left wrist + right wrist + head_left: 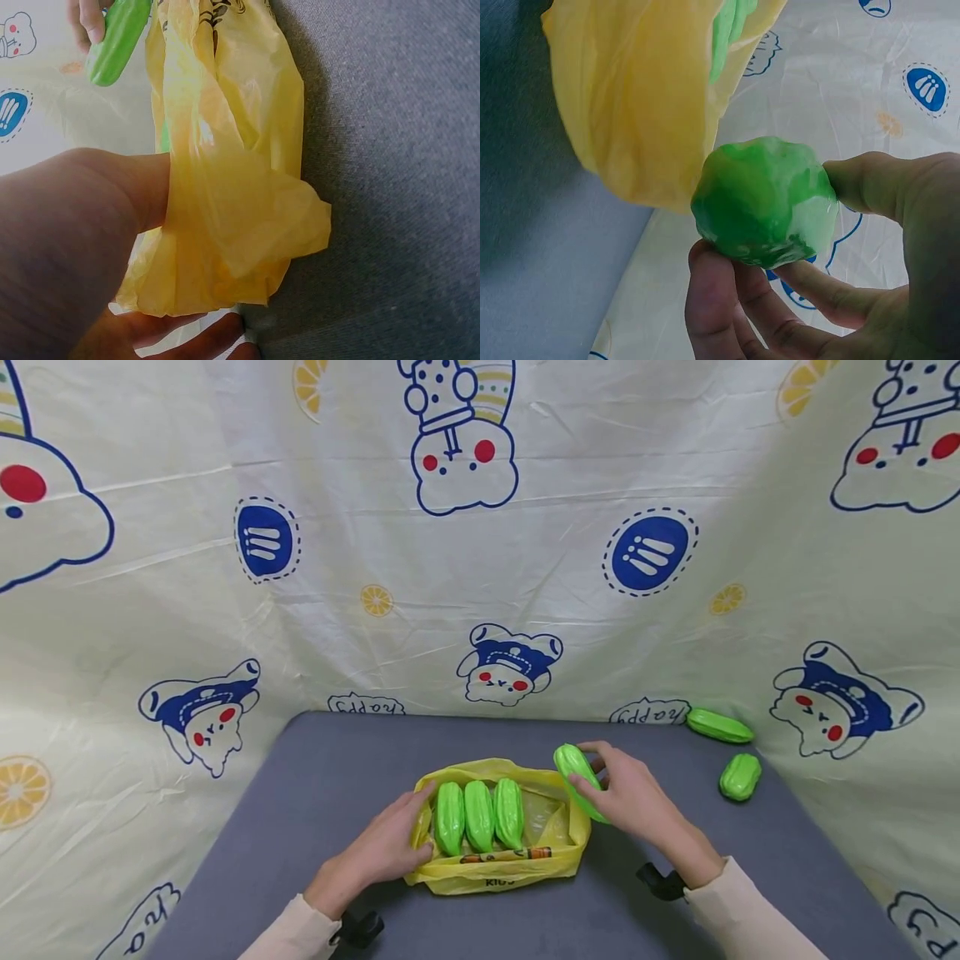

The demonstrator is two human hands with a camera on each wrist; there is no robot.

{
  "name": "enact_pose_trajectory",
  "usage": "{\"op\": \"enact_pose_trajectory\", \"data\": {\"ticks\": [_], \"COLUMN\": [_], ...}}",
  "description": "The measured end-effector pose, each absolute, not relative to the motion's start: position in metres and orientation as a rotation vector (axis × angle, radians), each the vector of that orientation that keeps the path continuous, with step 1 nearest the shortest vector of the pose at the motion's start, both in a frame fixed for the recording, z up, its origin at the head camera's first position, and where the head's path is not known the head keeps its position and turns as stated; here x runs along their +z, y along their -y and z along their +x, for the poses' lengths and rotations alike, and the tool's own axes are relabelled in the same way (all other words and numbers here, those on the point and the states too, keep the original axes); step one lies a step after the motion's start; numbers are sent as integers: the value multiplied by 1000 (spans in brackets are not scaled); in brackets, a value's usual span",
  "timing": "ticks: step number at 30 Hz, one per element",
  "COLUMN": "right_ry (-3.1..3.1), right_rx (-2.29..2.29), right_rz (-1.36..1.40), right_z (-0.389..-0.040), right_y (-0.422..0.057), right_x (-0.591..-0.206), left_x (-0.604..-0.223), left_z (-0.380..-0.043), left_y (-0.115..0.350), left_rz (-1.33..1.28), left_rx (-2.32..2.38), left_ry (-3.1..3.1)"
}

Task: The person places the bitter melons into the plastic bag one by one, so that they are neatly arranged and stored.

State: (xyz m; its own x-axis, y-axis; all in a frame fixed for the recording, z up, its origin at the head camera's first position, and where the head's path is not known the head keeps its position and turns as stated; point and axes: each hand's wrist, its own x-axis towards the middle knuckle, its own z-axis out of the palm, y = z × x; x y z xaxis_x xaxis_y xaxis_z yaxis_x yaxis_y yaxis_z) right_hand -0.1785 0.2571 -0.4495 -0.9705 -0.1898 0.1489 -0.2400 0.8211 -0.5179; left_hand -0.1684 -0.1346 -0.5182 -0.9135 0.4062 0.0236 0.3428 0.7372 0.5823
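A yellow plastic bag (517, 875) lies open-mouthed on the table, with three bright green ridged gourds (479, 816) side by side in its left and middle part. My left hand (386, 847) holds the bag's left end; in the left wrist view the thumb goes inside the yellow plastic (232, 180) and the fingers (217, 337) lie outside. Over the bag's right rim, my right hand (626, 789) grips another green gourd (576, 767), tilted. The right wrist view shows that gourd's rounded end (765, 202) between thumb and fingers, close to the bag's wall (634, 105).
Two more green gourds lie at the right: one (718, 726) at the table's far right corner, another (740, 777) nearer along the right edge. A printed white sheet (555, 585) hangs behind and around the grey table (337, 760).
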Motion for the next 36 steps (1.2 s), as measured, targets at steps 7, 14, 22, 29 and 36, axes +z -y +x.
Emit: {"op": "enact_pose_trajectory", "data": {"ticks": [7, 14, 22, 29, 36], "right_ry": [2933, 2951, 2975, 2980, 2973], "right_rx": [860, 893, 921, 926, 923], "right_rz": [347, 359, 344, 325, 352], "right_z": [-179, -181, -179, -181, -181], "right_y": [-248, -237, -231, -231, -228], "right_x": [-447, -449, -448, -450, -451], "left_x": [-518, -518, -518, -519, -517], "left_z": [-168, -168, -168, -167, -168], "left_y": [134, 135, 137, 137, 134], "left_rz": [620, 594, 589, 616, 622], "left_rx": [916, 904, 900, 891, 897], "left_ry": [-2833, -2833, -2827, -2842, -2838]}}
